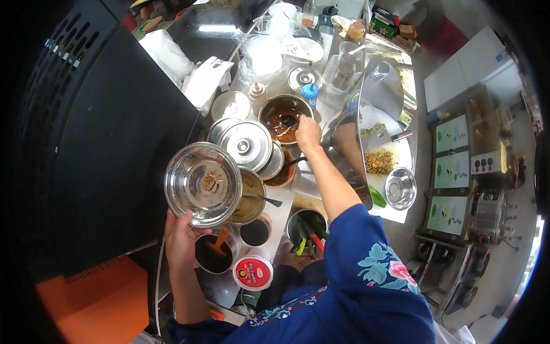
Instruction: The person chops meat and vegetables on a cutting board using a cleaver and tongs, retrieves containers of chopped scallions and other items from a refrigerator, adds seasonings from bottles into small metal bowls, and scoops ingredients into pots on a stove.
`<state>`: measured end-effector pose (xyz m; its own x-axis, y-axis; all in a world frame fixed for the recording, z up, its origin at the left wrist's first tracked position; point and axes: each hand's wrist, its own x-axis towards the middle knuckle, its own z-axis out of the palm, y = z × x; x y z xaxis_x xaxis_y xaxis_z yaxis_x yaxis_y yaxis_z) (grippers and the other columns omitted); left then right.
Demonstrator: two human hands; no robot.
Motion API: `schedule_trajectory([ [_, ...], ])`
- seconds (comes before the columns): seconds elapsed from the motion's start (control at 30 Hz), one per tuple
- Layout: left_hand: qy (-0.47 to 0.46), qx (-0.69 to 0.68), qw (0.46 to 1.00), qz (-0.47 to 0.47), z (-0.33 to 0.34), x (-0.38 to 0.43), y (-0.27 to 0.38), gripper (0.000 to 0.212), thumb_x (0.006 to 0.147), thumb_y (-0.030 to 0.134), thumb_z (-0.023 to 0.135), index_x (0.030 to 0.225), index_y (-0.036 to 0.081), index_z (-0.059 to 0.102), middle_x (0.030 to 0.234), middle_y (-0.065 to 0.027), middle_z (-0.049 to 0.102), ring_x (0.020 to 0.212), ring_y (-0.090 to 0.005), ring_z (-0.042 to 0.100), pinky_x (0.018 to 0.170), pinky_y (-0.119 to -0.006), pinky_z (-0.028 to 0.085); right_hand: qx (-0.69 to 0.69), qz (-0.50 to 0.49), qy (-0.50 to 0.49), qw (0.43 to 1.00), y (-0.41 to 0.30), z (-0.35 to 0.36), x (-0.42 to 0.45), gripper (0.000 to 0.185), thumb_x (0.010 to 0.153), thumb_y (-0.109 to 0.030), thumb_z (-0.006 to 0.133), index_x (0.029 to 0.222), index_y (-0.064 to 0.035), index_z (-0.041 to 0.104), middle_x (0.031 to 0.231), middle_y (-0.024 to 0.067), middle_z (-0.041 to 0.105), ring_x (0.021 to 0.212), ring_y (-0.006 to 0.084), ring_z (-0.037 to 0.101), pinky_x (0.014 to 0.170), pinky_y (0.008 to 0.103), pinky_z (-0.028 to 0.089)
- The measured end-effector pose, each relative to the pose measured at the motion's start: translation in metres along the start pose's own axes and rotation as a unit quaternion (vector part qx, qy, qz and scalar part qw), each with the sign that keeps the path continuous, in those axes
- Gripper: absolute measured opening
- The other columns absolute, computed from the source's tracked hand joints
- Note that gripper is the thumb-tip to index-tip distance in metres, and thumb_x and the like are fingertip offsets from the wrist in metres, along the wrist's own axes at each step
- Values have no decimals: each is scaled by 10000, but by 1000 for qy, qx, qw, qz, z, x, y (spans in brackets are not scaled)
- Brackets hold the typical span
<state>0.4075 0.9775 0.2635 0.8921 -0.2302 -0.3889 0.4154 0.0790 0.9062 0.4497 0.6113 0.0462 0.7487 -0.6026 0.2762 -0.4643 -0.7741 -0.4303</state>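
My left hand (182, 230) grips the rim of a stainless steel bowl (202, 185), thumb over the edge. A little brownish minced seasoning lies in the bottom of this bowl. My right hand (308, 132) reaches over the near right rim of a metal pot (281, 103) of dark reddish-brown oily sauce. Its fingers are closed around the handle of a dark spoon (288, 121), whose head is in the sauce; most of the handle is hidden by the hand. Beneath the bowl, partly covered, stands a pot of yellowish-brown sauce (251, 202) with a spoon in it.
Steel lids (247, 146) overlap nearby pots. A squeeze bottle (257, 92) and a blue-capped bottle (310, 92) flank the sauce pot. At right, a curved metal guard (343, 142) separates chopped food (380, 162). A red-lidded tub (252, 272) and a dark sauce container (213, 253) stand nearest me.
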Motion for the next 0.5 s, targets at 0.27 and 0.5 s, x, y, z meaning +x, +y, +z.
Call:
schedule_trajectory([
  [0.27, -9, -2, 1000, -5, -10, -3, -9, 322, 916, 68, 430, 1231, -1, 445, 1061, -161, 623, 797, -188, 670, 574, -270, 583, -177, -84, -140, 971, -18, -20, 13, 134, 786, -86, 582, 769, -67, 714, 816, 142, 699, 837, 266, 689, 662, 381, 565],
  [0.5, -20, 2, 1000, -10, -10, -4, -4, 341, 915, 67, 434, 1247, -8, 425, 1066, -168, 619, 800, -187, 672, 574, -274, 585, 6, 168, -189, 967, -15, -3, 21, 169, 773, -112, 581, 830, -49, 726, 930, 221, 682, 959, 367, 650, 839, 446, 510],
])
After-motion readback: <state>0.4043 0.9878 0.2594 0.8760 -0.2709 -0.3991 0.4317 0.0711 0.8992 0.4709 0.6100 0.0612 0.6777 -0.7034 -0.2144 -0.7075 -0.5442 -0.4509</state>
